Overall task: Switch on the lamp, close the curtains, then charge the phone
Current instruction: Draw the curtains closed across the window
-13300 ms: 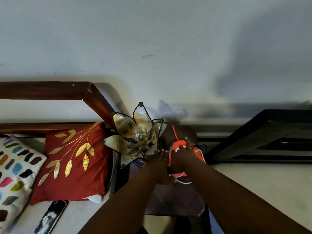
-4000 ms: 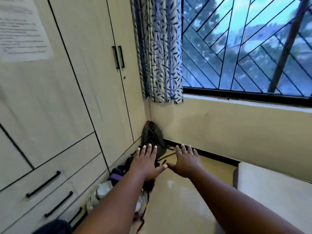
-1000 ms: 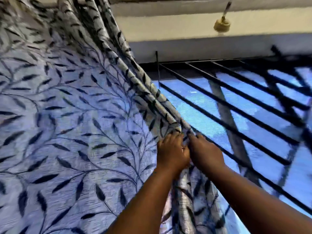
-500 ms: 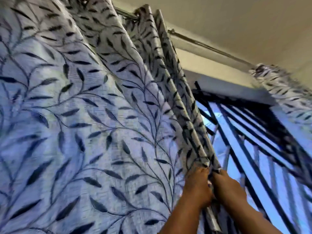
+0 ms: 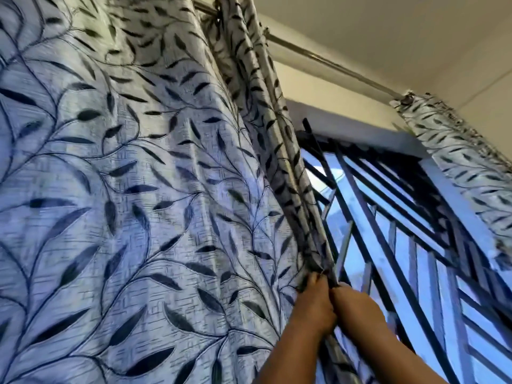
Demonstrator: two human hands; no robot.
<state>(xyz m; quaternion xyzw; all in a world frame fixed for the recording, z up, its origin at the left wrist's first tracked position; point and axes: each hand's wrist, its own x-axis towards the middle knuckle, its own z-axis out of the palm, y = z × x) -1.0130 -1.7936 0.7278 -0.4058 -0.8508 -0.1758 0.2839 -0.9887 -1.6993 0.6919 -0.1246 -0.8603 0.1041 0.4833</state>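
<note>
Since the view half a second earlier, the leading edge of the left curtain panel (image 5: 144, 206) had advanced rightward along the curtain rod (image 5: 332, 63), and both hands had travelled with it. The left hand (image 5: 314, 306) and right hand (image 5: 357, 309) were side by side, touching, well below the rod. Each grip was closed, fingers curled round the bunched leading edge of the panel. The panel hung from the rod with its long axis running down from it, the pleated edge slanting down and rightward to the hands. A second panel (image 5: 454, 162) remained gathered at the right end of the rod. The window grille (image 5: 401, 245) stood uncovered below the bare middle stretch of the rod.

Judgement: the curtain-closing step was in hand and incomplete. To do it well, the pull should run parallel to the rod, not downward, so that the rings slide rather than bind. The right panel would then need drawing leftward to meet the first. Neither lamp nor phone was in view.
</note>
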